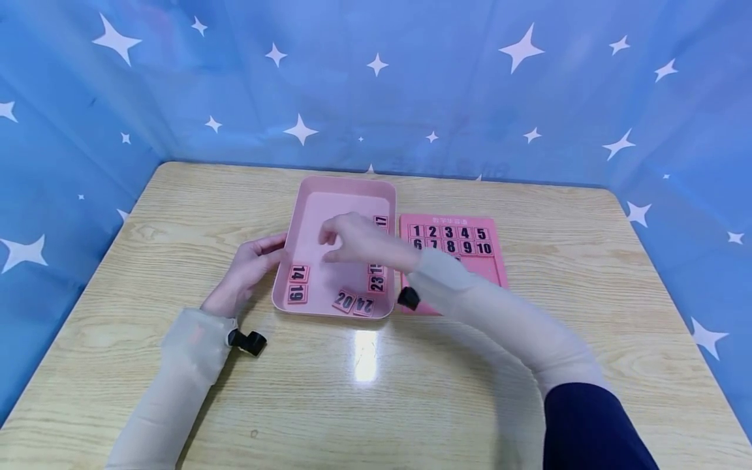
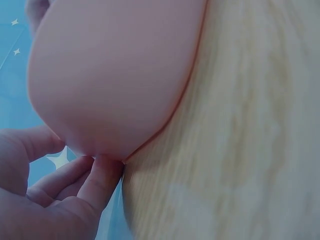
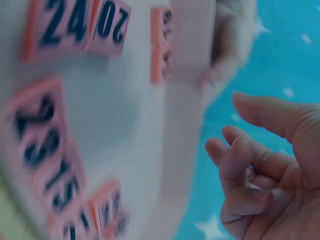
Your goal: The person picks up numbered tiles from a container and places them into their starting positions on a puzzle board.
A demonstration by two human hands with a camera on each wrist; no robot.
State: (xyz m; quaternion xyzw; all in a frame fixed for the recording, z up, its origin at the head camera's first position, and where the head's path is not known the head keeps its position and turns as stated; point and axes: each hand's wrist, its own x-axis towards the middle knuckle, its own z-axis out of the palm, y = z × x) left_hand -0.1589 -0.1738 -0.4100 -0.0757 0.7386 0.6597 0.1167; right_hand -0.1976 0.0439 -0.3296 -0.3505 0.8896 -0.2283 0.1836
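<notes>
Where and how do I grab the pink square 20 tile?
I'd try the 20 tile by its left edge, from above-left: it lies flat, that edge faces bare floor in the pink rectangular tray, while the pink square 24 tile crowds its right.

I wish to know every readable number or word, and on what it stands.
"1 2 3 4 5": top tiles, pink board
"6 7 8 9 10": second-row tiles, same board
"14": tile, pink tray
"19": tray tile
"20": tray tile
"24": tray tile
"23": tray tile
"17": tray tile
"15": tray tile
Board heading: too small to read
Other tray tiles: too blurred
</notes>
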